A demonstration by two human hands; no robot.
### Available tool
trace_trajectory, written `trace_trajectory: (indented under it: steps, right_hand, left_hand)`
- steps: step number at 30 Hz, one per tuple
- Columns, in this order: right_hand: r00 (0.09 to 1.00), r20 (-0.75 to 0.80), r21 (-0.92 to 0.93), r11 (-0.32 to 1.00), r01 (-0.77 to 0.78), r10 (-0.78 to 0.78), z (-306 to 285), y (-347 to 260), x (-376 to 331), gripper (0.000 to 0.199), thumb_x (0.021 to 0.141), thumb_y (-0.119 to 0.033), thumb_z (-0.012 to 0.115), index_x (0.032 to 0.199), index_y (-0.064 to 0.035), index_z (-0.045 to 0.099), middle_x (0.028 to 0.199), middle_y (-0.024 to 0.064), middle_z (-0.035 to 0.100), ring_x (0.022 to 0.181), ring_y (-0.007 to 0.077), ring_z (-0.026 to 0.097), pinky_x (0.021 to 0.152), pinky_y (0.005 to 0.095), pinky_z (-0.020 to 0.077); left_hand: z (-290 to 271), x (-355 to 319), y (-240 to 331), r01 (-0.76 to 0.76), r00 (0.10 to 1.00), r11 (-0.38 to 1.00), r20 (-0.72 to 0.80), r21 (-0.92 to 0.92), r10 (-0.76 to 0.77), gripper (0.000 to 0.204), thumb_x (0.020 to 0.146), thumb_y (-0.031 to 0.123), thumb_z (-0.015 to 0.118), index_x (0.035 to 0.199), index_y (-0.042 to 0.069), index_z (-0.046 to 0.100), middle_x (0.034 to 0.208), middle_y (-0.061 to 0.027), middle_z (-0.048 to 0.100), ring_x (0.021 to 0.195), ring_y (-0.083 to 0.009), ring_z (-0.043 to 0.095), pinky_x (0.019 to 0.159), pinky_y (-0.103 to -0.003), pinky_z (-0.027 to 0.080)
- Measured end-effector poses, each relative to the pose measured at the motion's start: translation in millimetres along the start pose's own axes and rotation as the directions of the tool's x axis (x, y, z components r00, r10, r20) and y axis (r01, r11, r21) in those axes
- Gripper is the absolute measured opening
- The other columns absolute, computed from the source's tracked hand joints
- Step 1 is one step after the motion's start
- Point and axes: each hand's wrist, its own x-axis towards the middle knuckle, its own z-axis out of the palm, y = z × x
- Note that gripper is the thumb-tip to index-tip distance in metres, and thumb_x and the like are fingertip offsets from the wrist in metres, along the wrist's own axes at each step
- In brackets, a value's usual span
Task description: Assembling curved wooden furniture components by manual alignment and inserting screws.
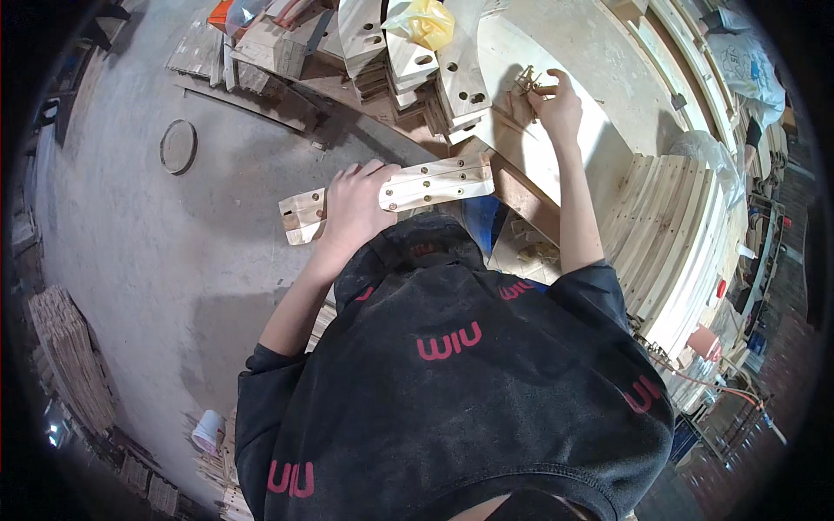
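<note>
My left hand (358, 201) is closed over a pale wooden board (439, 182) with several drilled holes, some showing metal inserts. The board lies crosswise in front of my body, its right end beside the workbench. Out to the right, my right hand (560, 111) reaches over a small pile of brass-coloured screws (525, 82) on a light wooden sheet (560, 165). Thumb and a finger come close together at the pile while another finger stands apart. Whatever may be between the fingertips is too small to make out.
Stacked curved wooden parts with holes (460, 78) stand beyond the board, a yellow plastic bag (426, 24) on top. A tall stack of slats (673, 234) is at my right. Left on the concrete floor are a round ring-like object (178, 146) and a white bucket (208, 431).
</note>
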Motion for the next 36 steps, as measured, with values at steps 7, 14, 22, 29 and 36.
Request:
trace_trajectory:
  steps: [7,14,22,29,36]
  right_hand:
    - [0.950,0.214,0.163,0.967,0.196,-0.229,-16.3,2.8,-6.3,0.048,0.075,-0.002,0.061,0.120,-0.0132,0.049,0.092,0.0082,0.068,0.078,0.0207,0.066,0.068,0.0310,0.0517]
    - [0.955,0.120,0.252,0.939,0.236,-0.272,-7.4,2.8,-12.1,0.038,0.075,-0.004,0.062,0.112,-0.0081,0.051,0.089,0.0120,0.067,0.080,0.0246,0.066,0.070,0.0335,0.0518]
    - [0.994,0.096,-0.010,0.998,0.059,-0.058,11.8,-11.5,-11.8,0.048,0.069,-0.022,0.076,0.107,-0.0037,0.054,0.074,0.0124,0.066,0.067,0.0263,0.066,0.061,0.0345,0.0509]
    - [0.984,0.158,0.075,0.995,0.071,-0.083,30.6,-7.5,-3.4,0.050,0.067,-0.016,0.076,0.108,0.0002,0.054,0.073,0.0115,0.066,0.069,0.0240,0.066,0.064,0.0333,0.0519]
    - [0.976,0.207,0.072,0.996,0.055,-0.069,38.5,-6.4,-2.5,0.059,0.065,-0.019,0.080,0.113,0.0016,0.052,0.074,0.0101,0.066,0.067,0.0177,0.065,0.061,0.0294,0.0505]
  left_hand:
    - [-0.8,3.5,0.2,-0.001,0.999,1.000,0.042,0.003,0.001,0.054,0.050,0.011,0.073,0.103,0.012,0.061,0.094,-0.0072,0.060,0.087,-0.0311,0.056,0.079,-0.039,0.045]
    - [0.1,3.1,0.3,-0.027,1.000,1.000,0.013,-0.003,0.027,0.055,0.050,0.012,0.072,0.104,0.011,0.061,0.093,-0.0077,0.060,0.086,-0.0314,0.056,0.078,-0.040,0.046]
    - [1.1,-1.2,2.7,-0.020,1.000,1.000,0.007,0.011,0.020,0.056,0.049,0.012,0.073,0.105,0.011,0.061,0.094,-0.0078,0.060,0.086,-0.0313,0.056,0.079,-0.040,0.046]
    - [0.2,-6.7,4.4,-0.006,1.000,1.000,0.012,0.000,0.006,0.056,0.050,0.011,0.072,0.105,0.010,0.061,0.095,-0.0080,0.060,0.087,-0.0310,0.056,0.079,-0.040,0.046]
    - [-1.0,-14.1,4.9,-0.017,1.000,1.000,-0.007,-0.003,0.017,0.056,0.049,0.010,0.072,0.104,0.009,0.061,0.094,-0.0082,0.060,0.085,-0.0308,0.056,0.079,-0.040,0.046]
